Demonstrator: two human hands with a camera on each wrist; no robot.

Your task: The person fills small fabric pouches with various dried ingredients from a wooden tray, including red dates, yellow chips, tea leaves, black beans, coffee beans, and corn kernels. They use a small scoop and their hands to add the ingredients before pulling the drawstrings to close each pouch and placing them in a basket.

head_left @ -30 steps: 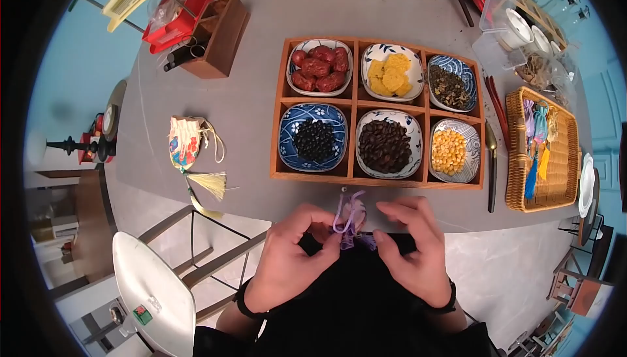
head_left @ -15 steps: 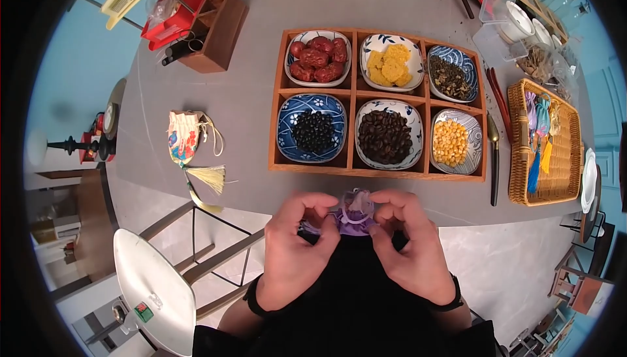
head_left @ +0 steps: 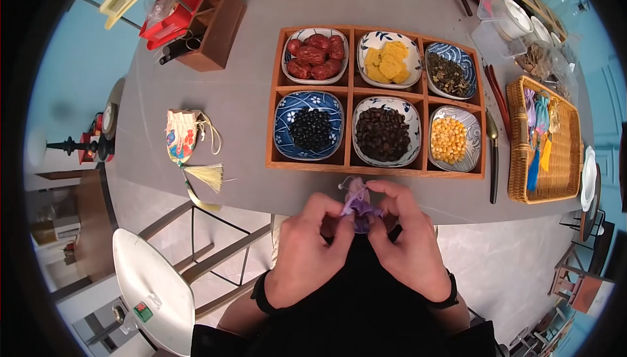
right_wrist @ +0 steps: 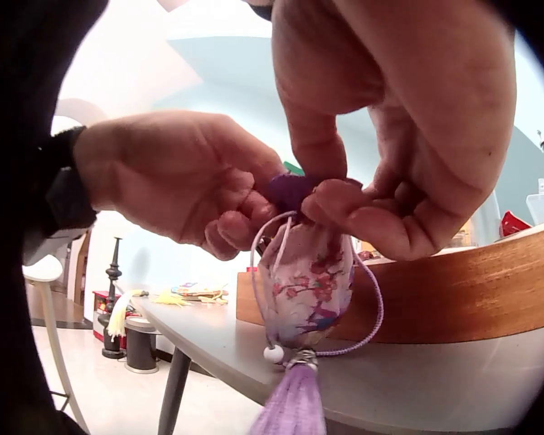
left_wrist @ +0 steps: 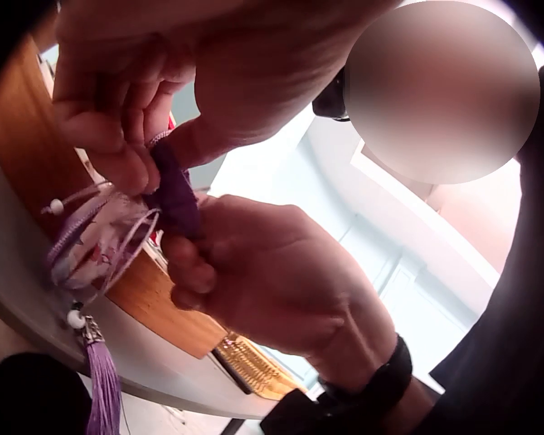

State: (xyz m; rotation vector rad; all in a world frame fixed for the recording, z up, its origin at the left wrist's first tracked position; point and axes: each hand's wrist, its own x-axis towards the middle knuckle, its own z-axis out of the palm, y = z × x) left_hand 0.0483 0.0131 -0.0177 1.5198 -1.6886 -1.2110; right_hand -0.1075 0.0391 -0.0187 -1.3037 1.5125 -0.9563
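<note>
Both hands pinch the purple gathered top of a small pouch [right_wrist: 310, 285] at the table's front edge. The left hand [head_left: 307, 249] grips one side of the rim, the right hand [head_left: 413, 249] the other. In the right wrist view the pouch body shows a pink and blue floral print; it hangs below the fingers with a purple tassel [right_wrist: 292, 403]. Looped cords with a white bead [right_wrist: 273, 353] hang around it. The purple cloth [left_wrist: 175, 195] is bunched between the fingertips in the left wrist view.
Beyond the hands stands a wooden compartment tray [head_left: 313, 166] with several filled dishes. A cream pouch [head_left: 183, 136] with a yellow tassel lies left. At right are a dark-handled tool [head_left: 494, 168] and a wicker basket [head_left: 567, 155] with tassels. A wooden box [head_left: 219, 31] stands back left.
The right hand has come in from beside the pouch and now pinches its top. Both hands have drawn closer together, and the pouch has turned between them.
</note>
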